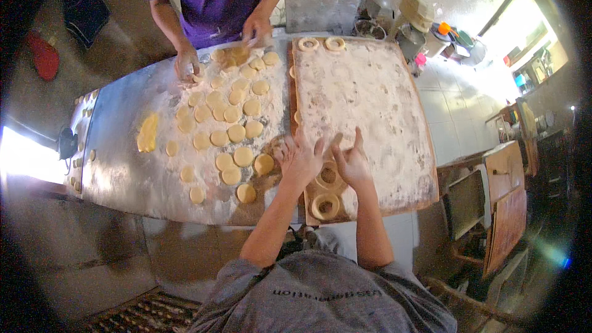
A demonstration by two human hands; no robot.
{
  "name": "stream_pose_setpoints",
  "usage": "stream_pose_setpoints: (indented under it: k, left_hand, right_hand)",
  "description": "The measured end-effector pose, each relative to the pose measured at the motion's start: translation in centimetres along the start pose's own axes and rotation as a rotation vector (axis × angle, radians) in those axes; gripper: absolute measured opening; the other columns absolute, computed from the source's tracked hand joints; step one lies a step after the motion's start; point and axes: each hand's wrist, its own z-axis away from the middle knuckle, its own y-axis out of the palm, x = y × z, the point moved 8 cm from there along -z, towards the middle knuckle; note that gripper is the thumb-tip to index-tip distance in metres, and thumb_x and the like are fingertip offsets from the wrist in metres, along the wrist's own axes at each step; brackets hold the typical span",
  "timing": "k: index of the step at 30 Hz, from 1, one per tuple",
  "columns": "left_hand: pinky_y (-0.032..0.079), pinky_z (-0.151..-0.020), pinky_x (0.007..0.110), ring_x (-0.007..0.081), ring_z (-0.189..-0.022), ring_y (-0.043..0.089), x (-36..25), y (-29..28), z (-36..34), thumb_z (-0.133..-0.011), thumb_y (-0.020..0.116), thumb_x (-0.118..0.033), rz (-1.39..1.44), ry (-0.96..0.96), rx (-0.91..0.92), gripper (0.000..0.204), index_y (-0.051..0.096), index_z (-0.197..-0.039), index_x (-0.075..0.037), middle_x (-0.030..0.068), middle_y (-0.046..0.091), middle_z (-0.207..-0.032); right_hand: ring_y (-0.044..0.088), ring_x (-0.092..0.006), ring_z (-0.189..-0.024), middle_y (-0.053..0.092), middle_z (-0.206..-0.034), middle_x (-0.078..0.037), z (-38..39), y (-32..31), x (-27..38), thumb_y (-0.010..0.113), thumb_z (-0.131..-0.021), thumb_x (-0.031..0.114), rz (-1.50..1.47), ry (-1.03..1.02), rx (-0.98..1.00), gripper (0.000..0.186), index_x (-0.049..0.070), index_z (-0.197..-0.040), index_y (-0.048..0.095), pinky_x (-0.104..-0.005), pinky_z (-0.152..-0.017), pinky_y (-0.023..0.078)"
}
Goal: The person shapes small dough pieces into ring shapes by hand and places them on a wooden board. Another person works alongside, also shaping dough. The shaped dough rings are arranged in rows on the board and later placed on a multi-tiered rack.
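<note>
My left hand (pixel 301 157) reaches over the left edge of the floured board (pixel 364 86), fingers apart and slightly blurred, beside several flat dough rounds (pixel 243 156) on the metal table (pixel 117 148). My right hand (pixel 350 163) is over the board, thumb and forefinger spread, with nothing visible between them. Below and between my hands lie a dough ring (pixel 327 207) and another ring (pixel 328 174), partly hidden by my right hand. Two more rings (pixel 335 44) sit at the board's far edge. A yellow dough piece (pixel 147 134) lies at the left of the metal table.
A person in a purple shirt (pixel 209 0) works across the table, both hands (pixel 188 65) among the dough rounds. Pots and containers (pixel 410 40) stand at the back right. Wooden boards (pixel 505 228) lean at the right. A dark tray or rack (pixel 129 314) is at lower left.
</note>
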Motion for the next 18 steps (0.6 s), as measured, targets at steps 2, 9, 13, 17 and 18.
stream_pose_setpoints:
  k: [2,9,13,17,18]
  left_hand:
    - [0.033,-0.093,0.055,0.0423,-0.115,0.046,0.4,0.5,0.6,-0.084,0.065,-0.04,-0.035,0.077,0.094,0.079,0.024,-0.144,-0.007,0.0249,0.045,-0.12]
    - [0.036,-0.093,0.057,0.0422,-0.115,0.046,0.6,1.5,3.2,-0.068,0.076,-0.022,-0.05,0.158,0.254,0.092,0.025,-0.144,-0.014,0.0233,0.044,-0.122]
    - [0.038,-0.09,0.06,0.0417,-0.114,0.047,0.7,1.0,3.0,-0.07,0.073,-0.02,-0.021,0.219,0.22,0.088,0.028,-0.145,-0.017,0.0229,0.044,-0.124]
    - [0.038,-0.088,0.062,0.0425,-0.113,0.047,1.4,1.5,3.3,-0.072,0.068,-0.017,0.058,0.267,0.15,0.082,0.03,-0.144,-0.013,0.0239,0.045,-0.124]
    - [0.038,-0.088,0.062,0.0426,-0.113,0.047,2.0,0.7,3.5,-0.073,0.067,-0.016,0.104,0.291,0.14,0.08,0.03,-0.144,-0.012,0.0242,0.045,-0.124]
  right_hand:
    - [0.061,-0.0312,-0.092,0.064,-0.096,-0.019,0.2,-0.5,0.0,0.063,-0.088,0.036,0.22,-0.082,0.065,0.086,0.003,-0.15,0.015,-0.0405,-0.082,0.048]
    - [0.053,-0.0403,-0.108,0.062,-0.108,-0.018,2.2,0.8,5.6,0.063,-0.083,0.022,0.355,-0.176,0.217,0.075,0.008,-0.148,0.026,-0.0453,-0.095,0.042]
    - [0.053,-0.037,-0.109,0.062,-0.112,-0.015,2.1,2.2,4.2,0.062,-0.083,0.019,0.436,-0.183,0.167,0.075,0.007,-0.147,0.026,-0.0452,-0.096,0.043]
    - [0.054,-0.0364,-0.11,0.063,-0.113,-0.014,2.8,2.3,5.5,0.061,-0.083,0.017,0.544,-0.038,0.123,0.074,0.005,-0.147,0.025,-0.0443,-0.095,0.044]
    - [0.055,-0.0365,-0.109,0.063,-0.114,-0.014,3.5,2.1,7.4,0.06,-0.083,0.017,0.622,-0.021,0.102,0.073,0.006,-0.147,0.027,-0.0441,-0.095,0.044]
